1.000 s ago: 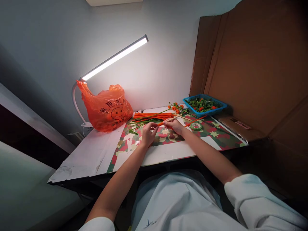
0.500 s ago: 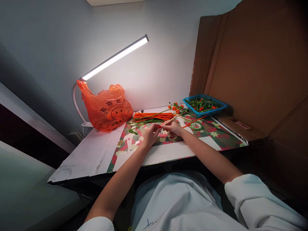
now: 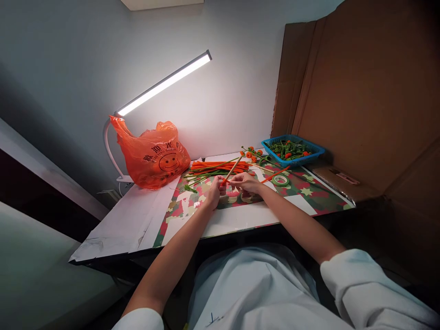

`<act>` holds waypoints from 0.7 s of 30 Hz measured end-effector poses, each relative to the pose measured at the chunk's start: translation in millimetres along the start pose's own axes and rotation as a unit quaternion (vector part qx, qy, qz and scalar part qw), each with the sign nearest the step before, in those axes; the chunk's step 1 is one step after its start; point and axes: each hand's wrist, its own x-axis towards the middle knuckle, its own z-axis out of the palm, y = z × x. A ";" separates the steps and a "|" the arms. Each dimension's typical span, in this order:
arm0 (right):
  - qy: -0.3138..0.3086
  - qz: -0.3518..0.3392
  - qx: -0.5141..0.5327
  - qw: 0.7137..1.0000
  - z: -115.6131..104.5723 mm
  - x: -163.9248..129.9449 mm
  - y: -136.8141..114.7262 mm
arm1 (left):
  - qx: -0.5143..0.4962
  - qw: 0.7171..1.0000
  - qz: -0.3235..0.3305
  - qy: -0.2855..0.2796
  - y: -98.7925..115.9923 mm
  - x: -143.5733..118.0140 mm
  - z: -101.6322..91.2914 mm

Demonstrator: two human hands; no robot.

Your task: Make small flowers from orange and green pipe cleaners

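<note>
Between your two hands, just above the patterned mat (image 3: 305, 191), sits a thin wooden stick (image 3: 231, 171), tilted so its free end points toward one o'clock, away from you. Your left hand (image 3: 213, 191) has its fingers curled tight around the stick's lower end. Your right hand (image 3: 244, 182) sits just beside it at three o'clock, fingers narrowed to a pinch on an orange fuzzy wire (image 3: 274, 174) that meets the stick where the hands come together and trails off over the mat toward two o'clock. Behind the hands, at twelve o'clock, you have a flat bundle of orange and green wires (image 3: 213, 167) lying across the mat, and just past it a few finished stems with small orange pompoms (image 3: 250, 154). A roll of green tape (image 3: 281, 180) lies flat on the mat near your right hand, at about two o'clock. Farther out in that direction a blue basket (image 3: 318, 150) holds green and red pieces, pushed up against the brown cardboard wall (image 3: 360, 91). At ten o'clock from your hands an orange plastic bag (image 3: 153, 153) with a smiley face stands on the white table (image 3: 123, 224), touching the base of the desk lamp (image 3: 165, 82), whose lit bar slants up over the work.
</note>
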 end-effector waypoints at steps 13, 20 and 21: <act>0.010 0.041 -0.153 0.987 -24.9 -0.8 -2.0 | 0.161 0.983 0.041 -0.072 9.1 -8.6 -6.0; 0.038 -0.025 -0.182 0.982 -34.0 -4.3 -7.1 | 0.408 0.896 0.130 -0.114 10.7 -9.9 -10.7; 0.047 -0.035 -0.183 0.981 -33.5 -5.3 -9.3 | 0.434 0.884 0.130 -0.114 10.9 -9.5 -11.9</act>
